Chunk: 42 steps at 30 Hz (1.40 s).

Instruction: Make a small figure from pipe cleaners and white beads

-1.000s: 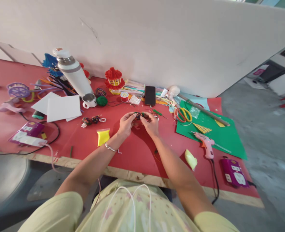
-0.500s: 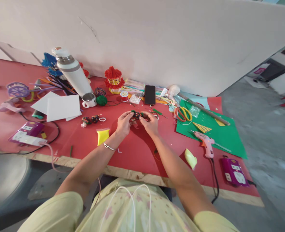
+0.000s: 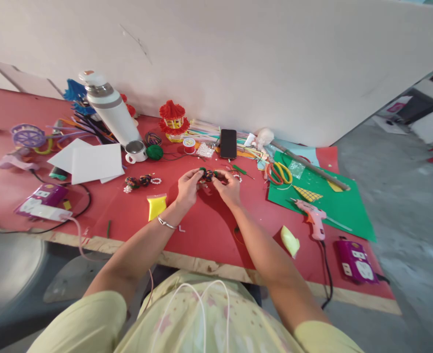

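Observation:
Between my hands is a small dark multicoloured yarn piece [image 3: 208, 175] with green ends, held just above the red table. My left hand [image 3: 188, 186] pinches its left end, and my right hand [image 3: 228, 188] grips the right end. A string of white beads [image 3: 237, 178] shows beside my right fingers. Left of my hands lies a similar yarn piece [image 3: 138, 182] with white beads. Beyond them are a green yarn ball [image 3: 154, 152], a red-rimmed thread spool [image 3: 189, 145] and a pile of white beads [image 3: 205, 150]. A green-handled hook [image 3: 239, 169] rests to the right.
A white flask [image 3: 113, 113] and steel cup [image 3: 135, 152] stand at the back left. A phone [image 3: 228, 144] lies behind my hands. Scissors [image 3: 278, 174] and a pink glue gun [image 3: 314, 218] rest on the right, near green sheet [image 3: 341, 206]. A yellow packet [image 3: 156, 207] is near my left wrist.

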Each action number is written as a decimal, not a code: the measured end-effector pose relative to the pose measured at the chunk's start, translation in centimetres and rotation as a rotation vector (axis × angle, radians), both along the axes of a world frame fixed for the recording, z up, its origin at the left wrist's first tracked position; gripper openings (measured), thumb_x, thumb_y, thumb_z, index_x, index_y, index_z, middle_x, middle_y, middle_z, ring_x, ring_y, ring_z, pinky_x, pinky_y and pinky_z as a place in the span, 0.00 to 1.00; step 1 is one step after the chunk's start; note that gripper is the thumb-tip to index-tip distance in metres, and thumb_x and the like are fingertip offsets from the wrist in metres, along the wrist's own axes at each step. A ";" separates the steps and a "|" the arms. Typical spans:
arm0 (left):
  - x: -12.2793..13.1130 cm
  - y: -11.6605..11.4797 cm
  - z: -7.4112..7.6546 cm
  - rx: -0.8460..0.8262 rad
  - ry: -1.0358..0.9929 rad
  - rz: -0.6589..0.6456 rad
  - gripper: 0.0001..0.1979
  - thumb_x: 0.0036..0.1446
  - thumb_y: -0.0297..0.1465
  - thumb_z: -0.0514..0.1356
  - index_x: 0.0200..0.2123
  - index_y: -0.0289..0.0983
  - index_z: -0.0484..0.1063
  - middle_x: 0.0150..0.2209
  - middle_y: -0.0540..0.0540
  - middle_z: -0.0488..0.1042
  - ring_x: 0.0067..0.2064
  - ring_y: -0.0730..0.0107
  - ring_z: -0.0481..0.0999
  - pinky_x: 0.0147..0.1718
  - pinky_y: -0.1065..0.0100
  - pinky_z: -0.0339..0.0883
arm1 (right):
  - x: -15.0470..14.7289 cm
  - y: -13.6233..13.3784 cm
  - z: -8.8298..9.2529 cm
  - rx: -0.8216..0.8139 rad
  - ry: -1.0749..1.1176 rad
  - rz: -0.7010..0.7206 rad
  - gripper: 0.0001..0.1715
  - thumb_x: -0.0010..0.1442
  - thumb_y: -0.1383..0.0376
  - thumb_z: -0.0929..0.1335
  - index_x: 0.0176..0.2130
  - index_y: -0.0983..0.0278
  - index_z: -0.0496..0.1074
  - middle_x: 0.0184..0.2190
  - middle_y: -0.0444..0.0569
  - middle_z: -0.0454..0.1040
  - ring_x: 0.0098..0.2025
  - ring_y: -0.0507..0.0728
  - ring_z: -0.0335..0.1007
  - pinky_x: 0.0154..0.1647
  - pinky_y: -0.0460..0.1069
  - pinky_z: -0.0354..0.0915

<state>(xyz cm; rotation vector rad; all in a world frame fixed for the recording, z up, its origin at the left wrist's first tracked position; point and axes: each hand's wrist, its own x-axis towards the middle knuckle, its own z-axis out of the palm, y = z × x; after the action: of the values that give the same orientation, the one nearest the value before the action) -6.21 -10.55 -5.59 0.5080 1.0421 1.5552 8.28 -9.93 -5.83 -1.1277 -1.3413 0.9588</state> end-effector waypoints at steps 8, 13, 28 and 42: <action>0.4 -0.5 0.4 0.045 0.034 -0.039 0.21 0.41 0.36 0.77 0.39 0.33 0.82 0.36 0.44 0.82 0.32 0.70 0.79 0.26 0.71 0.75 | 0.2 0.3 -0.8 0.022 0.007 -0.020 0.19 0.57 0.54 0.74 0.45 0.61 0.79 0.42 0.50 0.83 0.42 0.59 0.79 0.49 0.55 0.75; 0.8 -1.0 0.5 0.080 0.027 -0.088 0.26 0.39 0.33 0.79 0.44 0.35 0.80 0.43 0.42 0.83 0.37 0.68 0.82 0.32 0.70 0.76 | 0.2 0.3 -0.8 0.007 0.006 -0.033 0.20 0.58 0.53 0.74 0.47 0.60 0.79 0.43 0.51 0.83 0.43 0.59 0.80 0.45 0.55 0.77; 0.9 -1.0 0.3 0.098 -0.051 -0.099 0.27 0.37 0.34 0.80 0.43 0.36 0.79 0.42 0.46 0.82 0.35 0.71 0.80 0.28 0.71 0.75 | -0.1 -0.3 -0.1 0.080 -0.033 -0.050 0.21 0.60 0.53 0.74 0.49 0.60 0.79 0.43 0.50 0.83 0.44 0.59 0.80 0.47 0.54 0.75; 0.7 -0.9 0.0 0.111 -0.068 -0.112 0.26 0.38 0.33 0.80 0.43 0.37 0.79 0.40 0.47 0.82 0.34 0.71 0.81 0.28 0.71 0.77 | 0.1 -0.3 -0.1 0.103 -0.001 -0.040 0.22 0.59 0.53 0.75 0.50 0.58 0.78 0.46 0.50 0.83 0.46 0.59 0.80 0.50 0.55 0.76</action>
<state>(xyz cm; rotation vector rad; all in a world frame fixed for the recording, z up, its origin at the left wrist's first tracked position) -5.48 -11.50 -5.55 0.5761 0.8645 1.5257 8.35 -10.19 -5.96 -1.0729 -1.3483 0.8505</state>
